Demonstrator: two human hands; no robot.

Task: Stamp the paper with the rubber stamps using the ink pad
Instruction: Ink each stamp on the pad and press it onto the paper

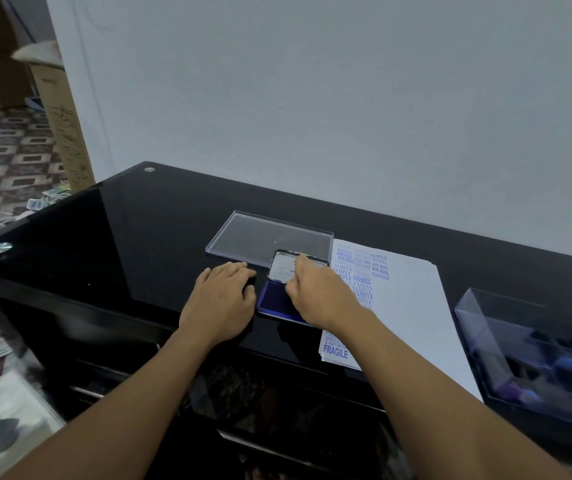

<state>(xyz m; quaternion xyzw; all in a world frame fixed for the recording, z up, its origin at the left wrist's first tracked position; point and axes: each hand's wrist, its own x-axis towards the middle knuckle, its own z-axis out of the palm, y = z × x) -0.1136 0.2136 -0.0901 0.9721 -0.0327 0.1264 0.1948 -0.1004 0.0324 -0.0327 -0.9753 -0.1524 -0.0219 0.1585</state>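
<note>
An ink pad [274,301] with a dark blue pad lies open on the black glass table [132,237], its metal lid [282,268] tilted up at the far side. My right hand [315,292] reaches over the pad and pinches the lid's near edge with curled fingers. My left hand [224,292] rests flat on the table just left of the pad, fingertips close to its edge. To the right lies the white paper [409,306], its left side covered with blue stamp prints such as SAMPLE, AIR MAIL and FRAGILE. Neither hand holds a stamp.
A clear plastic box [537,355] holding several dark stamps stands at the right edge of the table. A flat clear plastic cover [264,235] lies behind the ink pad. A wall rises right behind the table. A cardboard box [63,123] stands on the floor at left.
</note>
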